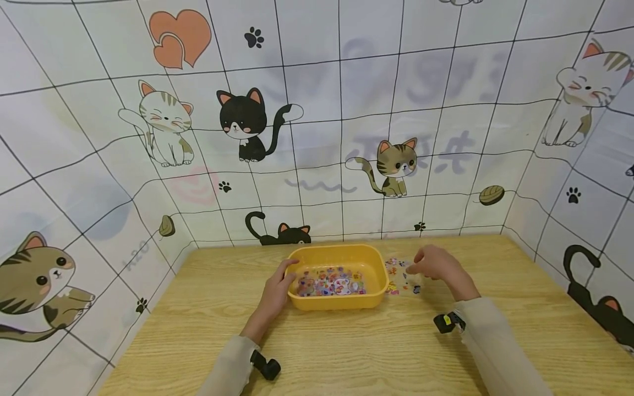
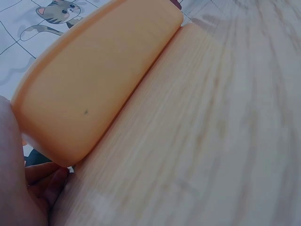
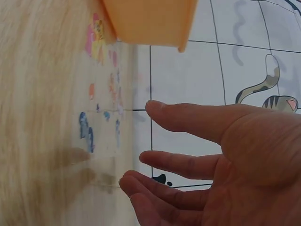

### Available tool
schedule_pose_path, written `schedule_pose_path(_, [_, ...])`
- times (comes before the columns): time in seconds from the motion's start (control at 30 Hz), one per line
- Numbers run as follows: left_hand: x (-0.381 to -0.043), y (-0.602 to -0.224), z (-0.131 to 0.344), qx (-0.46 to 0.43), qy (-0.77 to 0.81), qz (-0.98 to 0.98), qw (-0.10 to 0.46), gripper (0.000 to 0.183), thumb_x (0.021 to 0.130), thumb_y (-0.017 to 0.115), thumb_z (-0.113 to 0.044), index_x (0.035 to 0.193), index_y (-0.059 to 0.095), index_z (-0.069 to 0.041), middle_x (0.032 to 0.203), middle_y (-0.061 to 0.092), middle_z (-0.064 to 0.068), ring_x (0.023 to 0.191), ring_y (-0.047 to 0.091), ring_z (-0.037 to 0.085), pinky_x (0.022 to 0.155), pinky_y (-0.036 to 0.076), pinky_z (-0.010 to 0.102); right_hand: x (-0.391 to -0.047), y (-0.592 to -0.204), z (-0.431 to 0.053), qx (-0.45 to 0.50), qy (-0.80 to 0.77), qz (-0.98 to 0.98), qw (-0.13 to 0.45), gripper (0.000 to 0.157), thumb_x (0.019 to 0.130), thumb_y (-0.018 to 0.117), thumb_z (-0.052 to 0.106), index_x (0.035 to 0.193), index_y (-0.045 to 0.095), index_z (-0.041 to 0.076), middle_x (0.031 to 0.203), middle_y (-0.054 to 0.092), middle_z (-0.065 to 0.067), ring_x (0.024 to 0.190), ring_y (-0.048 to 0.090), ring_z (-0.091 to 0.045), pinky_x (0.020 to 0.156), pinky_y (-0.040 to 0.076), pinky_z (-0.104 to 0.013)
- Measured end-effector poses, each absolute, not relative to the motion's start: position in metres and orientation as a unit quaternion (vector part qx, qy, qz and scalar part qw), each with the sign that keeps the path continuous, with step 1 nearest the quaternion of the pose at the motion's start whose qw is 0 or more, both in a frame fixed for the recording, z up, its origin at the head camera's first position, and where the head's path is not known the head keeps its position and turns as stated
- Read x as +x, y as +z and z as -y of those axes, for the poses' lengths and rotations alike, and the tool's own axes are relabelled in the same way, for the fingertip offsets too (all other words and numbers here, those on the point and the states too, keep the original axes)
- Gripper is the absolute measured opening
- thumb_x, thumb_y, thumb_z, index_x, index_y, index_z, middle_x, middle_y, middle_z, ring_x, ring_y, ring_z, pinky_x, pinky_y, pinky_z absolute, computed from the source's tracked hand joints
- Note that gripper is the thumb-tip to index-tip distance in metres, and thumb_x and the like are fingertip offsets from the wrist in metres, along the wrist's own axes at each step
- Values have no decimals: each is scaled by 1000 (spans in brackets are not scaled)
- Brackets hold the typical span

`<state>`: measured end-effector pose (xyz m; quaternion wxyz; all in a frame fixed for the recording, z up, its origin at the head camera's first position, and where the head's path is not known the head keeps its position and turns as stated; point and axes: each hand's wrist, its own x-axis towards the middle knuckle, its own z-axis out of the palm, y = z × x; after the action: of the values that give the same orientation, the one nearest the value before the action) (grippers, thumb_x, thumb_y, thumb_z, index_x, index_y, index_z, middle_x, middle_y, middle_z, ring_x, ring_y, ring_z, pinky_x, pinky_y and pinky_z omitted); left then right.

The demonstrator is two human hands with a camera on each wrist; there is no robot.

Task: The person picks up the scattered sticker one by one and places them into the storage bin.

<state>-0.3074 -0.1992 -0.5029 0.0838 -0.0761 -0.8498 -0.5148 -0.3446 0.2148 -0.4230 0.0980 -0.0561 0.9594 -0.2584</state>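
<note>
A yellow plastic basin (image 1: 337,301) sits on the wooden table, with many small colourful sticker-like pieces (image 1: 329,283) on its floor. My left hand (image 1: 275,286) grips its left end, fingers at the rim; the left wrist view shows fingertips (image 2: 47,181) curled at the basin's lower corner. To the right of the basin lies a sheet of small cartoon stickers (image 1: 396,270), flat on the table and partly behind the basin wall. Just over the sheet's right side hovers my right hand (image 1: 438,264). Its thumb and fingers (image 3: 183,162) are apart with nothing between them.
Behind the table (image 1: 342,352) and along both sides stands a white wall covering (image 1: 317,137) with a grid and cartoon cats. Bare wood lies in front of the basin. A small black camera is strapped to each wrist.
</note>
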Motion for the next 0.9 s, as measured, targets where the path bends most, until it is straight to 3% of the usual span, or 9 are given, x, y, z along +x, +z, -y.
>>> schedule_pose_path(0.1, [-307, -503, 200, -75, -510, 852, 88, 36, 109, 47, -24, 144, 55, -24, 158, 49, 14, 137, 53, 35, 117, 39, 60, -346, -427, -215, -53, -250, -960, 111, 57, 89, 77, 30, 123, 60, -12, 114, 67, -25, 82, 61, -25, 67, 54, -34])
schedule_pose_path(0.3, [-308, -503, 199, -74, -507, 854, 89, 36, 108, 47, -24, 143, 56, -24, 157, 50, 14, 142, 50, 38, 118, 38, 61, -347, -433, -213, -46, -239, -962, 121, 59, 88, 78, 33, 122, 58, -12, 119, 65, -27, 88, 60, -28, 71, 53, -37])
schedule_pose_path(0.4, [-308, -502, 198, -73, -511, 852, 87, 36, 108, 47, -24, 143, 56, -24, 158, 50, 14, 145, 48, 38, 119, 36, 62, -347, -437, -210, -45, -228, -965, 116, 64, 88, 79, 37, 124, 58, -11, 123, 64, -29, 95, 61, -33, 77, 55, -44])
schedule_pose_path(0.47, [-307, -502, 198, -70, -515, 850, 85, 36, 108, 48, -24, 143, 56, -24, 158, 49, 14, 146, 46, 38, 120, 35, 61, -347, -439, -208, -55, -220, -967, 114, 70, 88, 79, 39, 132, 56, -10, 132, 61, -31, 107, 62, -42, 87, 55, -54])
schedule_pose_path(0.57, [-306, -502, 198, -69, -513, 851, 87, 36, 108, 48, -23, 143, 56, -23, 157, 50, 14, 146, 47, 38, 120, 35, 61, -347, -442, -205, -75, -207, -969, 111, 76, 88, 79, 40, 143, 52, -4, 146, 53, -32, 133, 48, -57, 101, 46, -69])
schedule_pose_path(0.63, [-307, -501, 198, -72, -510, 853, 90, 36, 108, 47, -22, 142, 56, -22, 156, 52, 15, 146, 47, 38, 120, 36, 61, -347, -443, -203, -81, -203, -970, 108, 75, 87, 80, 39, 146, 53, 1, 151, 49, -32, 141, 35, -61, 104, 41, -75])
schedule_pose_path(0.7, [-306, -501, 198, -73, -507, 854, 93, 35, 107, 48, -21, 142, 57, -21, 155, 53, 15, 146, 47, 38, 120, 36, 61, -347, -444, -202, -76, -198, -971, 107, 72, 84, 82, 37, 143, 58, 3, 150, 49, -32, 141, 33, -61, 102, 43, -75])
schedule_pose_path(0.9, [-306, -501, 198, -72, -512, 851, 90, 35, 107, 48, -22, 142, 56, -23, 156, 52, 12, 148, 45, 36, 121, 35, 60, -347, -443, -199, -46, -184, -977, 101, 65, 77, 88, 32, 132, 68, 4, 141, 58, -30, 120, 59, -46, 86, 56, -59])
